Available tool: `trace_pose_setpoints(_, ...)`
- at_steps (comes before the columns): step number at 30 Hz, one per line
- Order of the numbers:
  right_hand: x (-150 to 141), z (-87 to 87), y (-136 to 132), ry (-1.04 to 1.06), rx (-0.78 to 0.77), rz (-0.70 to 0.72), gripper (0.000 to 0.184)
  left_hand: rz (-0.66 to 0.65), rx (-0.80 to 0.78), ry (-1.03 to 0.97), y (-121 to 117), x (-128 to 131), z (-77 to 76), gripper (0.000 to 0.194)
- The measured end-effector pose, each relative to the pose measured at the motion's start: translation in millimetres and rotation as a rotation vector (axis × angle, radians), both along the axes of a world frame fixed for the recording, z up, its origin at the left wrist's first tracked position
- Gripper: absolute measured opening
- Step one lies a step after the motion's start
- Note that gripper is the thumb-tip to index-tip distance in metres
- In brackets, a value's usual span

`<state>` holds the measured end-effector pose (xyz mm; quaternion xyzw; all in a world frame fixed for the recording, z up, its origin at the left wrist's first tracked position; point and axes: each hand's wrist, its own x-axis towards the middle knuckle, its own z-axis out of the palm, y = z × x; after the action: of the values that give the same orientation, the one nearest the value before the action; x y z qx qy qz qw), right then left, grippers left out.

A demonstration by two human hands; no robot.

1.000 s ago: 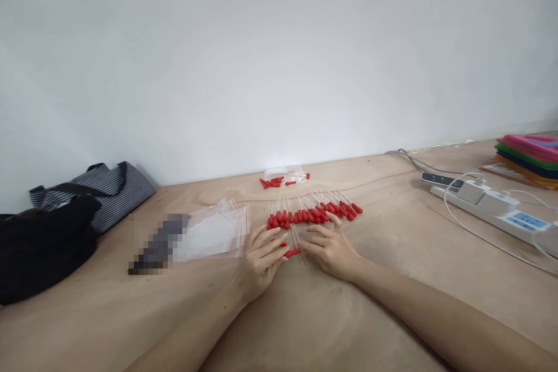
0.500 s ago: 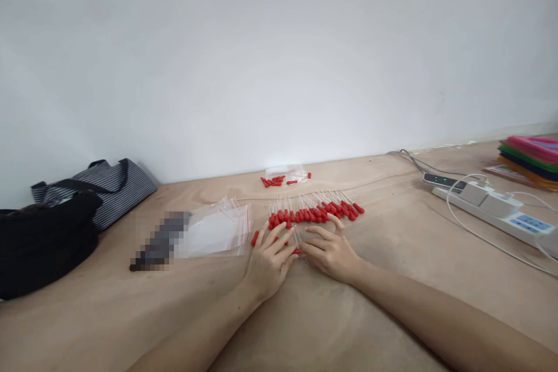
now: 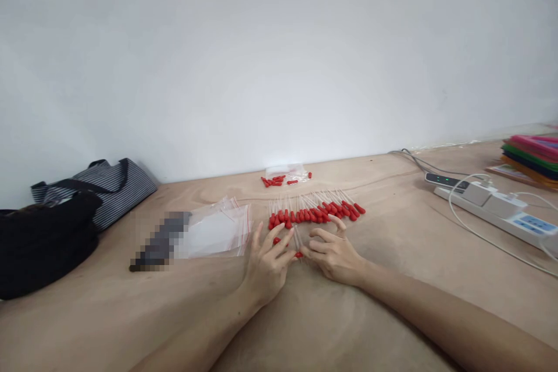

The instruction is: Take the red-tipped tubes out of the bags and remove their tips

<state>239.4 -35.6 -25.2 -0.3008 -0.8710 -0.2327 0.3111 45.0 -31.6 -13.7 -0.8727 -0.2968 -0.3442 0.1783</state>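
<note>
My left hand (image 3: 267, 266) rests low over the table, its thumb and index finger closed at a small red rubber bulb (image 3: 299, 254); its other fingers are spread. My right hand (image 3: 335, 257) meets it from the right, fingertips pinched close by that bulb; what they hold is hidden. Thin clear glass tubes (image 3: 297, 236) lie just beyond the fingertips. Another red bulb (image 3: 276, 240) shows between my left fingers. Behind both hands lies a row of glass droppers (image 3: 307, 215) with red bulbs, their bulbs towards me.
Loose red bulbs (image 3: 274, 181) and a clear bag (image 3: 296, 172) lie near the wall. Zip bags (image 3: 218, 231) are stacked left, beside a blurred dark object (image 3: 161, 241). Further left are a striped bag (image 3: 126, 186) and black cloth (image 3: 47, 244). A power strip (image 3: 501, 214) with cables lies right.
My left fingers have lifted and shifted slightly left, uncovering more of the red bulb between them. The right fingers have drawn back a little, with the index more curled.
</note>
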Motion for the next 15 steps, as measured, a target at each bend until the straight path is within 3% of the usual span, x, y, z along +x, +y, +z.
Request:
trace_pose_setpoints(10, 2, 3.9, -1, -0.044, -0.055, -0.077, 0.034, 0.063, -0.034, 0.027, -2, -5, 5.4, 0.023)
trace_pose_setpoints(15, 1, 0.4, -1, 0.007, -0.190, -0.195, 0.040, 0.132, -0.078, -0.044, 2, -17, 7.7, 0.016)
